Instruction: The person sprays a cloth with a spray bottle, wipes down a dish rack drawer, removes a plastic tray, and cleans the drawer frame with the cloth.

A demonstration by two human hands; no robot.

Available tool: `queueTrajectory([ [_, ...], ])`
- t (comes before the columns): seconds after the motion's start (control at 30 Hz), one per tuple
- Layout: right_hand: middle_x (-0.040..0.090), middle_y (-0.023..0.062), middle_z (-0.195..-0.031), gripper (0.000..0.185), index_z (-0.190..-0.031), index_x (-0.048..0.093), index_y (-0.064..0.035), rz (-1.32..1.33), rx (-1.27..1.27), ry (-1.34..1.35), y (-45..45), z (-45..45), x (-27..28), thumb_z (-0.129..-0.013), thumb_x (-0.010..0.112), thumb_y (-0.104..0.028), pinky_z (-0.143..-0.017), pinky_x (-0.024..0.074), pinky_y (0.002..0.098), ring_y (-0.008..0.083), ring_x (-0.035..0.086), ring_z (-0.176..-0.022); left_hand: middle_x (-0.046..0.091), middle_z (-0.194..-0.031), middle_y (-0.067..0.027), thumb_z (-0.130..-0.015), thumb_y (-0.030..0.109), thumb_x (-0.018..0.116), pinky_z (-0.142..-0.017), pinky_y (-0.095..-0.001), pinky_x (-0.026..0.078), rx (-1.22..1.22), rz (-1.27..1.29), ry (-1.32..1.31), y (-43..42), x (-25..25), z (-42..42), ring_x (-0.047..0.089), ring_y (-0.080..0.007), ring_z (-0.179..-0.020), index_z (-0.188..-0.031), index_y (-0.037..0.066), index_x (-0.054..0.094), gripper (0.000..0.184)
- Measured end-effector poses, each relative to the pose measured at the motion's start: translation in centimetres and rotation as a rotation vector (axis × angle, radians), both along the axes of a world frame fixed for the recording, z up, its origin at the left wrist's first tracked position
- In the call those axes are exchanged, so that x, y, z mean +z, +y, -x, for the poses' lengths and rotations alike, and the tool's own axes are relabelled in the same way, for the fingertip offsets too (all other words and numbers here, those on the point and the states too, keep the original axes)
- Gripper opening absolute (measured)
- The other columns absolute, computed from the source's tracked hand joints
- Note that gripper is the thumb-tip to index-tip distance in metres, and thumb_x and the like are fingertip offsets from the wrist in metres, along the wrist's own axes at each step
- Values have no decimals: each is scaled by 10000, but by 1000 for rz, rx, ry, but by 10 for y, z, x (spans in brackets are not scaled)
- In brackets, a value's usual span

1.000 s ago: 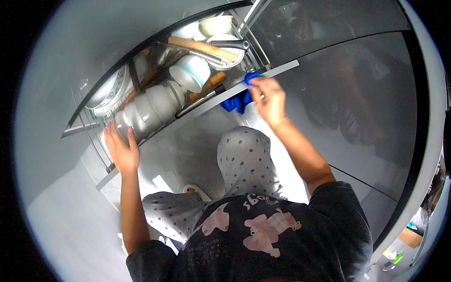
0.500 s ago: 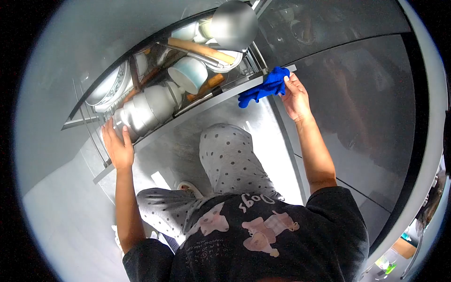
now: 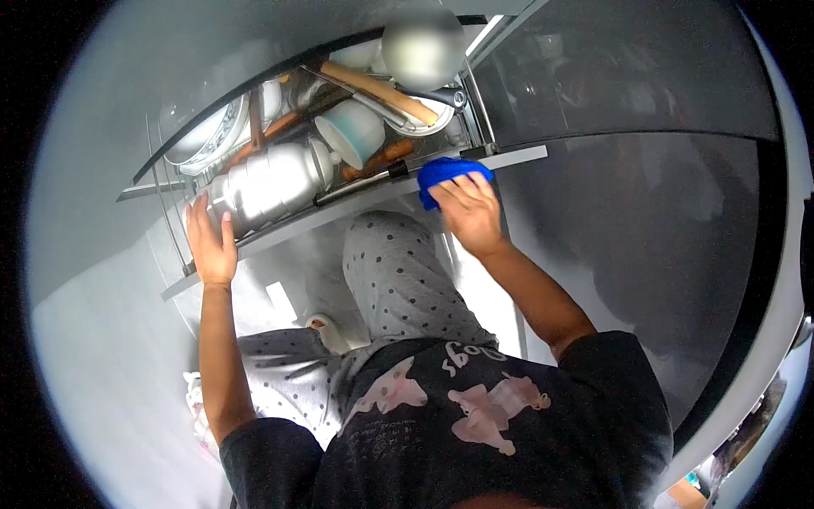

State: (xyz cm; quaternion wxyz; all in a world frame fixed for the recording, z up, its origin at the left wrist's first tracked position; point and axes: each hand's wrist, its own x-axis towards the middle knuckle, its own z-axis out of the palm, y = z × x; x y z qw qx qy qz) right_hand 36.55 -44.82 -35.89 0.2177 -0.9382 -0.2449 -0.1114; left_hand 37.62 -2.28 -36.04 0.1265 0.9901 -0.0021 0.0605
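Note:
My right hand [image 3: 471, 212] is closed on a bunched blue cloth [image 3: 449, 174], pressing it against the top edge of an open drawer's front [image 3: 365, 197]. At the drawer's left end, my left hand [image 3: 210, 242] rests over that same edge with its fingers and thumb apart. Its fingertips are beside a shiny silver stepped vessel [image 3: 273, 181] lying on its side in the drawer; whether they touch it I cannot tell. Right of the vessel sits a white and pale-blue bowl [image 3: 352, 133], tilted.
Also in the drawer are a wooden rolling pin [image 3: 379, 92], white plates and bowls [image 3: 212, 140] on the left, and a wooden handle [image 3: 386, 159]. Thin metal rails [image 3: 170, 212] flank it. A dark glossy cabinet front [image 3: 627, 237] stands to the right. My legs are just below the drawer.
My right hand has slid the blue cloth leftward along the drawer edge, the palm now turned down over it. My left hand stays at the drawer's left end. The view has shifted slightly.

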Motion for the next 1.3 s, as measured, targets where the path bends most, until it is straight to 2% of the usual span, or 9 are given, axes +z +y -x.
queueTrajectory([
  [0.03, 663, 38, -997, 191, -943, 665, -105, 99, -8, -243, -22, 5, -24, -767, 593, -99, -920, 411, 443, 199, 620, -937, 432, -1345, -193, -926, 295, 473, -1083, -458, 243, 5, 18, -7, 0, 0, 0, 301, -412, -1309, -1331, 30, 397, 490],
  [0.2, 656, 82, -902, 227, -971, 644, -56, 264, -179, 59, -47, 2, -14, -749, 605, -81, -837, 436, 470, 235, 616, -867, 441, -1330, -207, -899, 287, 505, -1074, -472, 252, 1, -16, -24, 0, 1, -1, 316, -414, -1299, -1325, 41, 413, 500],
  [0.3, 632, 80, -850, 208, -919, 632, -42, -115, 65, -145, 32, 3, -9, -712, 631, -62, -749, 447, 408, 226, 599, -825, 437, -1332, -213, -897, 294, 507, -1077, -475, 247, 5, -2, -33, -2, 2, -1, 314, -412, -1301, -1326, 47, 414, 504],
  [0.37, 627, 64, -835, 200, -918, 634, -46, 182, 132, 24, 24, 8, -35, -718, 623, -47, -706, 447, 373, 198, 594, -827, 418, -1343, -228, -895, 308, 514, -1081, -472, 246, 23, -40, -27, 1, -2, 3, 299, -416, -1305, -1322, 32, 408, 519],
  [0.5, 609, 90, -798, 103, -851, 592, -32, 42, -34, -150, -27, 1, -10, -754, 613, -6, -712, 445, 396, 250, 578, -692, 410, -1344, -222, -888, 298, 532, -1078, -474, 252, 23, 31, -37, -4, 3, 3, 290, -412, -1311, -1326, 34, 396, 530],
  [0.63, 650, 79, -1020, 246, -999, 636, -73, 198, 87, 194, 46, 16, -32, -758, 596, -39, -905, 427, 389, 221, 603, -949, 392, -1361, -211, -888, 323, 532, -1072, -473, 258, 32, 11, -20, -4, 3, 4, 293, -403, -1311, -1336, 38, 384, 551],
  [0.7, 634, 71, -1027, 261, -1018, 626, -89, -87, 314, -79, 116, 18, -36, -760, 593, -67, -918, 413, 389, 202, 582, -962, 397, -1355, -210, -887, 338, 533, -1078, -468, 252, 32, 14, -51, -3, 1, 5, 282, -400, -1318, -1339, 37, 379, 564],
  [0.93, 646, 74, -860, 194, -948, 619, -54, 41, 185, -209, 50, 1, -7, -763, 607, 1, -757, 486, 356, 206, 622, -811, 360, -1383, -192, -871, 341, 562, -1090, -464, 233, 67, 41, -28, -4, 5, 5, 264, -396, -1327, -1361, 47, 354, 608],
  [1.3, 664, 90, -1004, 265, -1016, 653, -86, 171, 248, -19, 47, 1, -8, -752, 646, -76, -821, 472, 386, 220, 634, -909, 343, -1394, -201, -866, 361, 570, -1115, -461, 191, 82, 38, -14, -4, 9, 4, 230, -386, -1347, -1386, 48, 320, 657],
])
